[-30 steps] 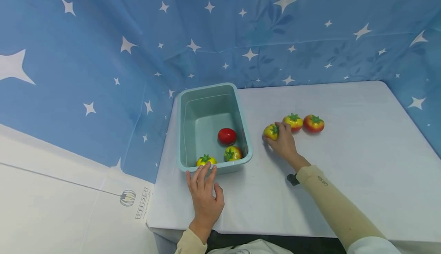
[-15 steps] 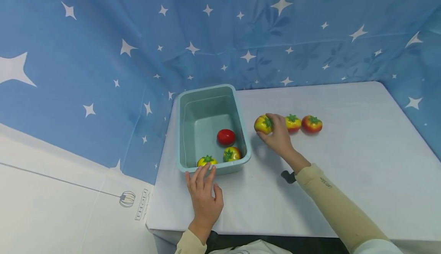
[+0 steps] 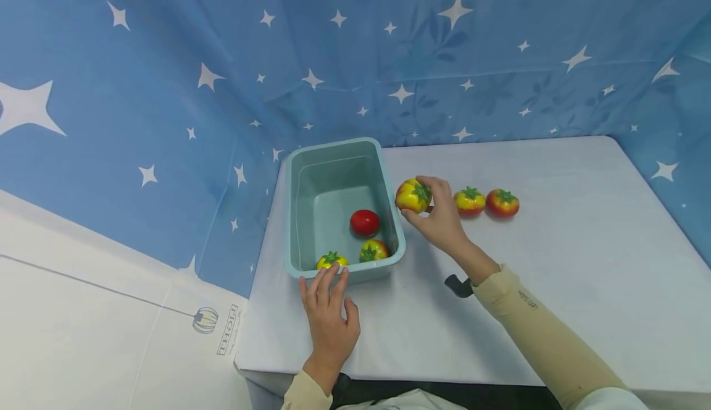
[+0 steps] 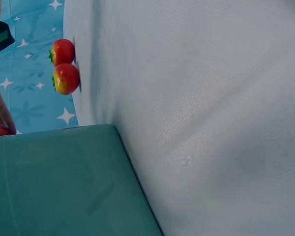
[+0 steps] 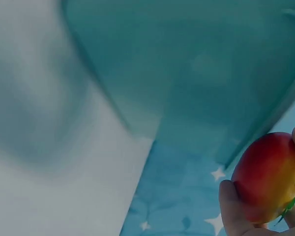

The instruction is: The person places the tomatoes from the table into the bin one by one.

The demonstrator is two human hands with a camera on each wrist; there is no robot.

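My right hand [image 3: 441, 221] grips a yellow-and-red toy tomato [image 3: 413, 196] with a green leaf top, raised beside the right rim of a teal plastic bin [image 3: 392, 203]. In the right wrist view the same tomato [image 5: 268, 177] sits between thumb and fingers, its red side showing. My left hand [image 3: 331, 330] rests its fingertips on the bin's near rim, fingers extended. Inside the bin lie a red tomato [image 3: 365, 223], a yellow-red tomato [image 3: 374, 250] and a yellow one [image 3: 331, 259], partly hidden by the near rim and my fingers.
Two more toy tomatoes stand side by side on the white-covered table [image 3: 555, 274]: a yellow-red one [image 3: 469, 201] and a redder one [image 3: 502, 203]. A blue star-patterned curtain [image 3: 472, 46] hangs behind and at the sides. The table's near edge runs just before my body.
My right hand has lifted the yellow-red tomato off the table and carried it left to the bin's right rim. My left hand has stayed at the near rim.
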